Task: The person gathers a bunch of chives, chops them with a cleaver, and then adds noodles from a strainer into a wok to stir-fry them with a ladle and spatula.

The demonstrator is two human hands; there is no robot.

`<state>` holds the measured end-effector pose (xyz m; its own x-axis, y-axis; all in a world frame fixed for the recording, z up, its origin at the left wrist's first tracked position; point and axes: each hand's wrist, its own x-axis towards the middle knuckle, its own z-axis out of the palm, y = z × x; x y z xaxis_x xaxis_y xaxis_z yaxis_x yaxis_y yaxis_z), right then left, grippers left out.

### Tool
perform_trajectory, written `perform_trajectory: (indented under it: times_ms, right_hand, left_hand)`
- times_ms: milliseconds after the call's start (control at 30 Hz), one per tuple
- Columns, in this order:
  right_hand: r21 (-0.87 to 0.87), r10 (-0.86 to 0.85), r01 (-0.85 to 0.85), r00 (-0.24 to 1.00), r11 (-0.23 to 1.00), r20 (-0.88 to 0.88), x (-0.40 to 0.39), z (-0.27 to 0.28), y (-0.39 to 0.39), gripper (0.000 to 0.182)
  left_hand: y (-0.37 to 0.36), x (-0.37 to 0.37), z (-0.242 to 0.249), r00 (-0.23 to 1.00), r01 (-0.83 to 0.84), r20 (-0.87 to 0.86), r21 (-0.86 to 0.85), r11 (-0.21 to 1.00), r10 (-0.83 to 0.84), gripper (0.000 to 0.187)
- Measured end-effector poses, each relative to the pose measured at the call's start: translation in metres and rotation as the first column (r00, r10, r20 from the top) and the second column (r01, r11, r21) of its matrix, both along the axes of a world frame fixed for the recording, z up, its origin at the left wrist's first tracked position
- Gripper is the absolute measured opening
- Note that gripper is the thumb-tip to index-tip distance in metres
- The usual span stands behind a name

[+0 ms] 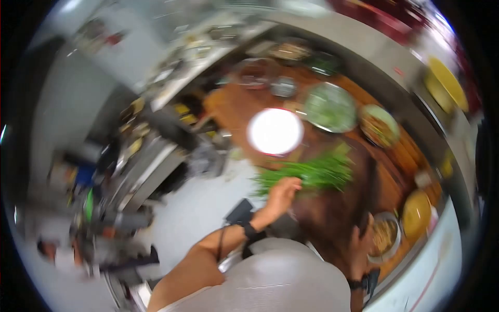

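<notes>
Long green stalks (325, 171) lie in a loose bundle across the dark round board (332, 218). My left hand (285, 193) is closed on the lower edge of the bundle, near its middle. Close to the board's lower right edge is my right hand (360, 245), its fingers apart and nothing visible in them. It is beside a metal bowl of light brown food (384, 236); motion blur hides whether they touch. A white plate with a red rim (275, 131) sits just above the stalks.
On the wooden table (234, 112) stand a bowl of pale green pieces (329, 107), a bowl of mixed food (379, 126) and a small metal bowl (284, 87). A yellow bowl (417, 214) is at the right. Another person (62, 255) is at the far lower left.
</notes>
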<state>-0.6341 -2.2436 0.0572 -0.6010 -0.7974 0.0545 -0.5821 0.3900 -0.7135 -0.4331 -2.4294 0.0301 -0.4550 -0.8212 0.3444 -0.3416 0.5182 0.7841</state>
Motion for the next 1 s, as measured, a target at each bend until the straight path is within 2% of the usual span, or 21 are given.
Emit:
perform_trajectory:
  times_ms: [67,100,167,200,267,300,367,400,433,467,500,533,600,633,700,767,833,900,933,967,1000]
  right_hand:
    - [0.163,0.059,-0.041,0.993,0.986,-0.105,0.009,-0.003,-0.020,0.049]
    - [0.311,0.098,-0.038,0.979,0.950,-0.179,0.014,-0.002,-0.029,0.050]
    - [0.415,0.089,-0.023,0.986,0.910,-0.138,0.016,-0.009,-0.035,0.051]
    - [0.403,0.112,-0.041,0.982,0.914,-0.154,0.015,-0.020,-0.033,0.051]
    - [0.351,0.164,-0.043,0.933,0.936,-0.321,0.014,-0.037,-0.035,0.047]
    - [0.347,0.187,-0.064,0.923,0.936,-0.335,0.014,-0.039,-0.040,0.047]
    - [0.202,0.258,-0.162,0.656,0.966,-0.709,0.018,-0.026,-0.051,0.021]
    - [0.209,0.239,-0.124,0.641,0.970,-0.729,0.016,-0.036,-0.062,0.021]
    - [0.105,0.191,-0.165,0.691,0.981,-0.697,0.008,-0.055,-0.069,0.027]
    - [0.006,0.138,-0.180,0.732,0.984,-0.667,0.004,-0.062,-0.057,0.034]
    - [-0.090,0.069,-0.102,0.947,0.991,-0.312,0.027,-0.044,-0.066,0.026]
    - [-0.181,0.009,0.007,0.996,0.984,0.092,0.060,-0.012,-0.093,0.018]
    - [-0.295,0.085,0.037,0.917,0.955,0.390,0.119,0.024,-0.133,0.008]
    - [-0.297,0.109,0.009,0.918,0.955,0.380,0.148,0.033,-0.151,0.008]
    - [-0.326,0.227,-0.063,0.839,0.943,0.494,0.205,0.046,-0.193,0.009]
    - [-0.330,0.337,-0.183,0.792,0.926,0.508,0.252,0.045,-0.230,0.007]
    - [-0.328,0.431,-0.295,0.741,0.898,0.515,0.297,0.034,-0.260,0.005]
    - [-0.360,0.524,-0.381,0.655,0.852,0.545,0.330,0.027,-0.285,0.002]
    - [-0.260,0.495,-0.426,0.672,0.867,0.551,0.338,0.027,-0.292,0.008]
    - [-0.158,0.476,-0.474,0.686,0.866,0.550,0.347,0.031,-0.304,0.014]
    - [-0.199,0.501,-0.478,0.665,0.855,0.553,0.366,0.039,-0.320,0.009]
  left_hand:
    - [-0.004,0.033,0.000,0.985,-0.138,-0.077,0.177,0.975,0.154,0.016]
    - [-0.003,0.057,0.003,0.972,-0.212,-0.073,0.146,0.966,0.224,0.016]
    - [-0.006,0.081,0.005,0.953,-0.240,-0.097,0.337,0.910,0.287,0.020]
    - [-0.010,0.094,0.011,0.944,-0.259,-0.114,0.329,0.908,0.310,0.020]
    - [-0.013,0.131,0.028,0.935,-0.354,0.171,0.458,0.816,0.310,0.024]
    - [-0.017,0.148,0.030,0.924,-0.381,0.197,0.542,0.749,0.327,0.025]
    - [-0.026,0.187,0.008,0.893,-0.438,0.135,0.478,0.761,0.429,0.022]
    - [-0.033,0.202,-0.006,0.871,-0.468,0.073,0.423,0.776,0.485,0.020]
    - [-0.039,0.222,-0.008,0.852,-0.483,0.045,0.456,0.748,0.522,0.017]
    - [-0.048,0.245,-0.034,0.836,-0.531,0.032,0.300,0.792,0.548,0.018]
    - [-0.059,0.262,-0.040,0.804,-0.577,-0.042,0.185,0.796,0.593,0.027]
    - [-0.068,0.283,-0.041,0.789,-0.594,0.003,0.262,0.761,0.615,0.028]
    - [-0.086,0.321,-0.040,0.705,-0.689,0.005,0.244,0.683,0.709,0.025]
    - [-0.093,0.336,-0.034,0.687,-0.703,-0.003,0.250,0.666,0.727,0.025]
    - [-0.104,0.376,-0.021,0.545,-0.745,0.085,0.505,0.435,0.834,0.022]
    - [-0.115,0.424,-0.062,0.566,-0.811,-0.046,0.147,0.566,0.823,0.019]
    - [-0.122,0.462,-0.039,0.595,-0.791,0.138,-0.069,0.607,0.791,0.028]
    - [-0.127,0.499,-0.051,0.533,-0.828,0.140,-0.116,0.549,0.834,0.041]
    - [-0.126,0.511,-0.060,0.464,-0.866,0.138,-0.136,0.480,0.875,0.041]
    - [-0.124,0.519,-0.070,0.484,-0.867,-0.006,0.132,0.480,0.875,0.038]
    - [-0.122,0.530,-0.077,0.461,-0.787,-0.170,0.375,0.490,0.871,0.036]
